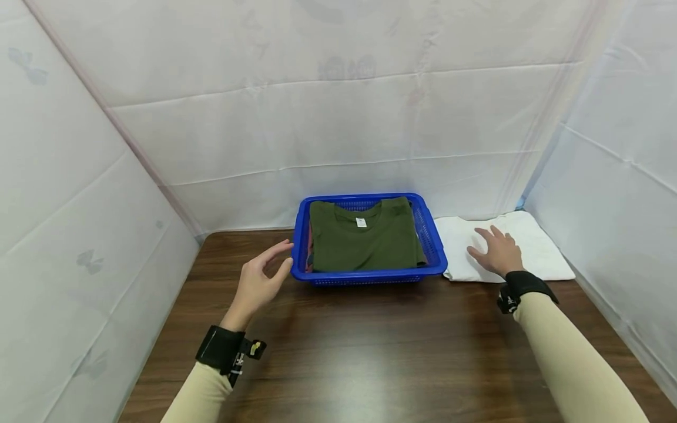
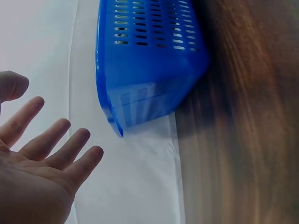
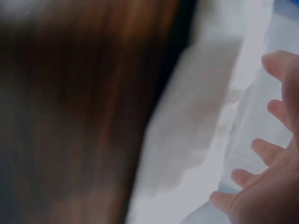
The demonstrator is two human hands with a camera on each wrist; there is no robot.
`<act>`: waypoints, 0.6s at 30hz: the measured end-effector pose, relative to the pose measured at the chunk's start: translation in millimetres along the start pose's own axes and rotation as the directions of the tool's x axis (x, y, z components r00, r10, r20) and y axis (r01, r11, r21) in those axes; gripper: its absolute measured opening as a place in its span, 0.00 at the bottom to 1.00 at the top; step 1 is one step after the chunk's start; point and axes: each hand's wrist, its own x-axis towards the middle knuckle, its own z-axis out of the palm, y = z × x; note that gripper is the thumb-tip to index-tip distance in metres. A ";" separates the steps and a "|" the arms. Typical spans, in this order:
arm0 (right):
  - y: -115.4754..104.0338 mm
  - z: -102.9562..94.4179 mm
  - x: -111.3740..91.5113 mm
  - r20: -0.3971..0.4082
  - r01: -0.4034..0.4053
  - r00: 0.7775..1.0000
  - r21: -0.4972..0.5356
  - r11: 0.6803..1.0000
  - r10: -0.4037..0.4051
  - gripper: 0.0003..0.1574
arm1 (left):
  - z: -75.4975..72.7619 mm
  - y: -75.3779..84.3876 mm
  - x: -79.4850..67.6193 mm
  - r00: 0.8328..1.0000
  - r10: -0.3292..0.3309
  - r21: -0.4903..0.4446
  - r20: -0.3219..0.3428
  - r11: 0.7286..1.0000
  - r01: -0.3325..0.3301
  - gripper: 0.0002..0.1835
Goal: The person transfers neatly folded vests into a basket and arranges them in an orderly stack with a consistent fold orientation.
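A blue plastic basket (image 1: 370,276) with slotted walls stands at the back of the table. Inside it lies a folded dark green T-shirt (image 1: 370,247) with a white neck label; reddish cloth peeks out at its left edge. My left hand (image 1: 260,282) is beside the basket's left end, fingers extended and holding nothing; the left wrist view shows the palm apart from the basket wall (image 2: 145,70). Above a folded white cloth (image 1: 534,247), right of the basket, hovers my right hand (image 1: 497,252), its fingers spread and grasping nothing. The right wrist view shows that white cloth (image 3: 187,140) blurred.
The brown wooden table (image 1: 338,352) extends in front of the basket. White sheeting (image 1: 338,129) hangs close behind the basket and along both sides. The white cloth lies near the right-hand sheet (image 1: 624,205).
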 end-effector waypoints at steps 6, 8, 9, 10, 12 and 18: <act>18.2 5.6 -7.0 0.088 -0.104 0.991 0.010 0.995 0.103 0.50 | -4.9 -2.4 -16.0 0.999 -0.001 0.062 -0.049 0.998 0.004 0.20; 21.4 6.5 -8.1 0.121 -0.131 0.984 0.015 0.991 0.128 0.54 | -6.1 -3.6 -19.9 0.998 -0.003 0.063 -0.057 0.998 0.007 0.20; 22.7 6.7 -8.4 0.142 -0.146 0.980 0.017 0.989 0.143 0.55 | -6.6 -4.1 -21.6 0.998 -0.011 0.060 -0.061 0.998 0.014 0.21; 23.7 7.0 -8.7 0.165 -0.160 0.974 0.018 0.987 0.155 0.57 | -7.2 -4.7 -23.4 0.998 -0.018 0.055 -0.065 0.998 0.022 0.21; 26.3 7.7 -9.2 0.209 -0.186 0.962 0.022 0.982 0.178 0.61 | -8.2 -6.2 -26.8 0.996 -0.046 0.038 -0.071 0.998 0.048 0.21; 32.5 8.5 -13.0 0.279 -0.213 0.939 0.014 0.977 0.200 0.66 | -9.8 -13.3 -37.6 0.988 -0.134 -0.010 -0.076 0.991 0.133 0.23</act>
